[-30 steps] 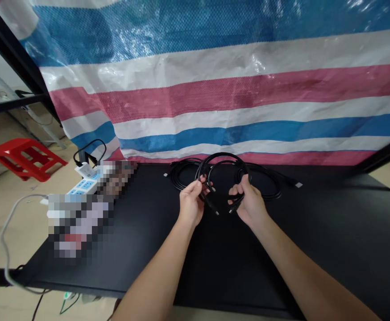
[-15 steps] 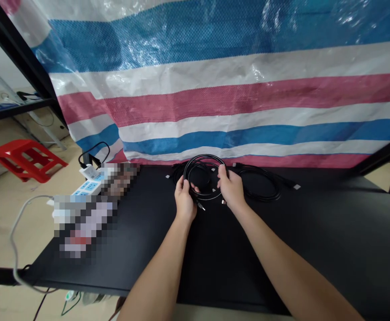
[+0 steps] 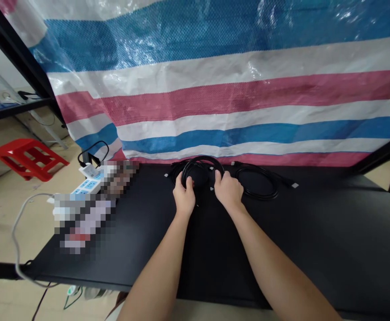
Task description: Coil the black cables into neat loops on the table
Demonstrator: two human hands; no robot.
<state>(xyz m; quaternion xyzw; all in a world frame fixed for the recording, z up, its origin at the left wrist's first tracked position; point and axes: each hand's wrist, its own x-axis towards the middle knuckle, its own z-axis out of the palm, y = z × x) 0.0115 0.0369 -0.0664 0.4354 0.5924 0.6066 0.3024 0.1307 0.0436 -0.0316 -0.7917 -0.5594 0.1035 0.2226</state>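
A coiled black cable [image 3: 202, 158] is held between my two hands above the black tabletop. My left hand [image 3: 184, 194] is closed around the coil's left side, thumb on top. On the opposite side my right hand [image 3: 229, 189] grips the coil with its fingers curled under. The lower part of the loop is hidden by the hands or too dark to make out. Just behind lies another black cable coil [image 3: 174, 173], partly covered by the held one. To the right of my right hand rests a further coiled black cable [image 3: 259, 197] with a pale connector end [image 3: 294, 185].
A white power strip [image 3: 89, 183] with a plugged-in adapter lies along the table's left side, beside a pixelated patch. Behind the black table [image 3: 141, 236] hangs a striped plastic sheet [image 3: 215, 102]. A red stool [image 3: 31, 158] stands on the floor at left.
The held coil has tilted flatter, so its lower loop and hanging connector ends hardly show now. My right hand has turned, its fingers wrapping further round the cable.
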